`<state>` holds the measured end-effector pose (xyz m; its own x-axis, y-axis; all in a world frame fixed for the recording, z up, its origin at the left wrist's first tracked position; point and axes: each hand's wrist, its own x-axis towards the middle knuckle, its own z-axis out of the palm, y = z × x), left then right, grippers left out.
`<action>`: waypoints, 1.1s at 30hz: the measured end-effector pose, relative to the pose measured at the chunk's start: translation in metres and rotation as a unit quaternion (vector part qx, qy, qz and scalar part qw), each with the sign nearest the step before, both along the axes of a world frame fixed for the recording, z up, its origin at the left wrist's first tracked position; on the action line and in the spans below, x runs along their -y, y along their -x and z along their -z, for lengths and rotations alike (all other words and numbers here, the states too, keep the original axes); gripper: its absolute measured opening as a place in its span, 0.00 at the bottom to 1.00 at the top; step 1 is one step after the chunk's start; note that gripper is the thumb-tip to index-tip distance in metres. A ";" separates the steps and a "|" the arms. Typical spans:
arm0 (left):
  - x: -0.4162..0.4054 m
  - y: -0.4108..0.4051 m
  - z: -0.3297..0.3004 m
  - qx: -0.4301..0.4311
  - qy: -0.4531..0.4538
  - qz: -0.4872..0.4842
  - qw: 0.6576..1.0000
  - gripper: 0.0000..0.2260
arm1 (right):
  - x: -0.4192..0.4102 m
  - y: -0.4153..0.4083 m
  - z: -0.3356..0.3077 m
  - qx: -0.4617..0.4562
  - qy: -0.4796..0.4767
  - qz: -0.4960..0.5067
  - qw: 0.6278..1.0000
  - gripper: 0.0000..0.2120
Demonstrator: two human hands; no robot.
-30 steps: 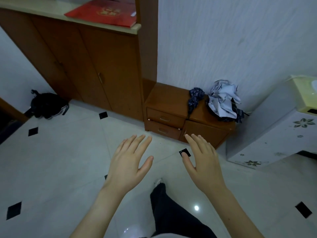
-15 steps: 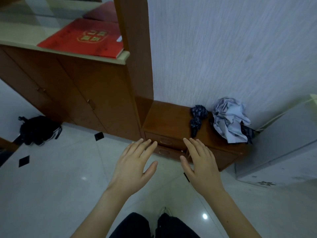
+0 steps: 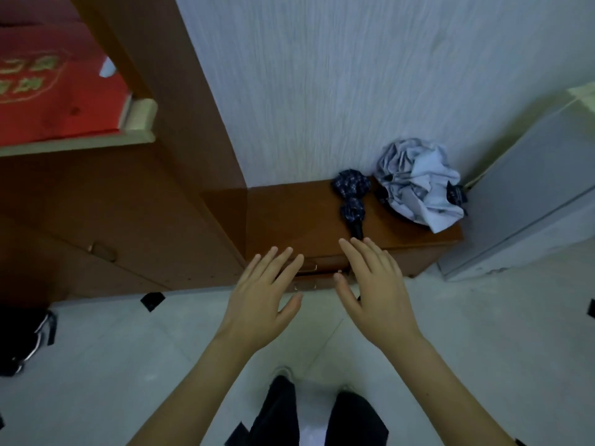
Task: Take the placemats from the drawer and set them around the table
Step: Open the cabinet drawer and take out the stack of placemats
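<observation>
I see both hands, left and right, empty with fingers spread, hovering before the low cabinet's closed drawers. Placemats are out of sight.

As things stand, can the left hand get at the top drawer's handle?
Probably yes. The left hand is open, holds nothing, and its fingertips lie just beside the drawer handle, with nothing between them.

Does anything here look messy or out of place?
Yes: a crumpled pale blue cloth sits heaped on the low wooden cabinet by the wall, beside a folded dark patterned umbrella. The drawers look shut.
</observation>
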<state>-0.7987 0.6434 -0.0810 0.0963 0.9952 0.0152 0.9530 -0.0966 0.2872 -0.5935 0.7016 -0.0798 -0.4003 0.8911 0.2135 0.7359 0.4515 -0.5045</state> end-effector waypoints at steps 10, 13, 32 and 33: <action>-0.062 0.051 0.150 0.057 -0.039 -0.016 0.998 0.22 | -0.041 0.069 0.148 -0.016 -0.008 0.025 1.000 0.20; -0.081 0.061 0.220 0.056 -0.057 -0.025 0.996 0.21 | -0.050 0.077 0.221 -0.009 -0.019 0.016 1.000 0.18; -0.180 0.106 0.478 -0.110 -0.144 -0.034 0.983 0.31 | -0.123 0.118 0.550 0.014 -0.133 -0.088 0.987 0.16; -0.183 0.106 0.479 -0.117 -0.138 -0.035 0.983 0.32 | -0.127 0.121 0.556 0.030 -0.126 -0.091 0.987 0.16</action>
<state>-0.9048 0.8268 -0.5603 0.0608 0.9606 0.2713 0.9969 -0.0722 0.0320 -0.7140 0.8287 -0.6363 -0.5677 0.7247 0.3905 0.6559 0.6849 -0.3173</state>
